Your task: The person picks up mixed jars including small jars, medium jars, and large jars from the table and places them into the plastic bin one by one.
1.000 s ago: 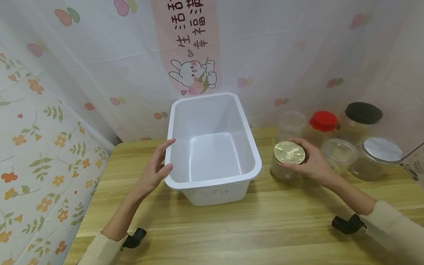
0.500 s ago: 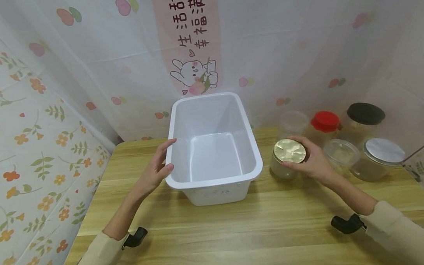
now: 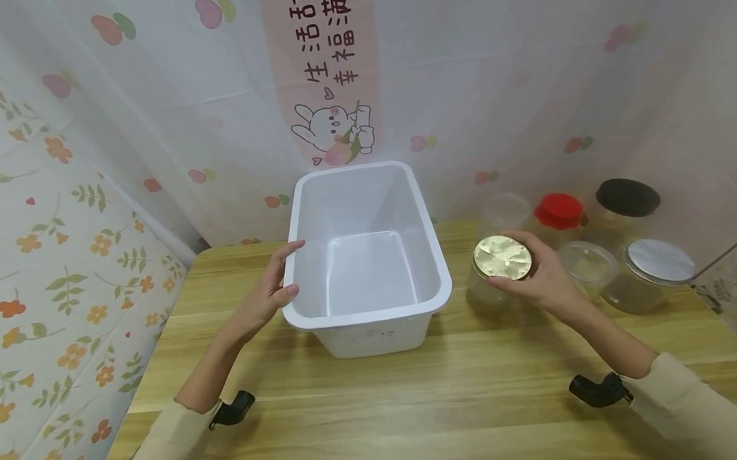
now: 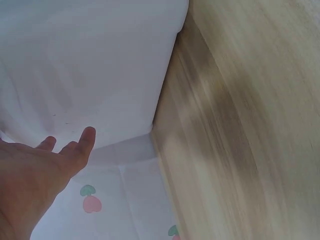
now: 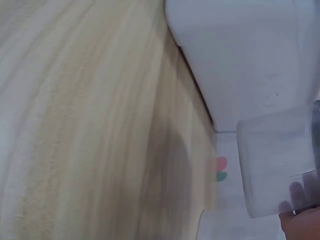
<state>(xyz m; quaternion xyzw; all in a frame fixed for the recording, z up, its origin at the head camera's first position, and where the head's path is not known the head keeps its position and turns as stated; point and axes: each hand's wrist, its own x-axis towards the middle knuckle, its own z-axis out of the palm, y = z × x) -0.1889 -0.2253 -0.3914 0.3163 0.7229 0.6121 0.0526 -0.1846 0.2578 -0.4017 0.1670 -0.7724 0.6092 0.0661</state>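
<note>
My right hand (image 3: 541,275) grips a clear round jar with a gold lid (image 3: 502,257), its thumb and fingers around the lid end. In the right wrist view the clear jar (image 5: 277,162) hangs above the table, its base off the wood, with fingertips showing through its wall. On the left rim of a white plastic basin (image 3: 371,318) my left hand (image 3: 267,291) keeps hold, thumb and index finger over the edge. The other fingers lie below the rim beside the basin's outer wall (image 4: 100,75). Nothing lies inside the basin.
Right of the held jar stand other clear jars: one with a red lid (image 3: 559,211), one with a black lid (image 3: 627,197), one with a silver lid (image 3: 660,260), and a low one with a clear lid (image 3: 588,263). A patterned curtain (image 3: 231,126) hangs behind the wooden table (image 3: 375,419).
The right hand has raised the gold-lidded jar a little off the table. My left hand stays on the basin's rim, and the basin has not moved.
</note>
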